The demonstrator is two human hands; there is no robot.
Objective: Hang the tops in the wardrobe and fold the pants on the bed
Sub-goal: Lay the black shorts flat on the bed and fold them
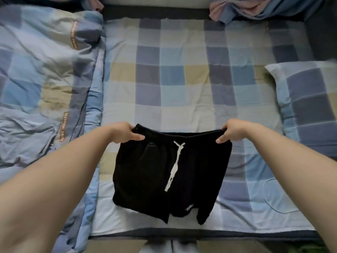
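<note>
A pair of black shorts (156, 179) with a white drawstring hangs over the near part of the checked bed sheet (182, 79). My left hand (127, 133) pinches the left end of the waistband. My right hand (232, 133) pinches the right end. The waistband is stretched flat between both hands, and the leg hems hang near the bed's front edge.
A rumpled checked duvet (45, 79) fills the left side of the bed. A checked pillow (308, 103) lies at the right. Bunched blue and pink clothes (242, 10) sit at the far right corner, more at the far left (93, 4).
</note>
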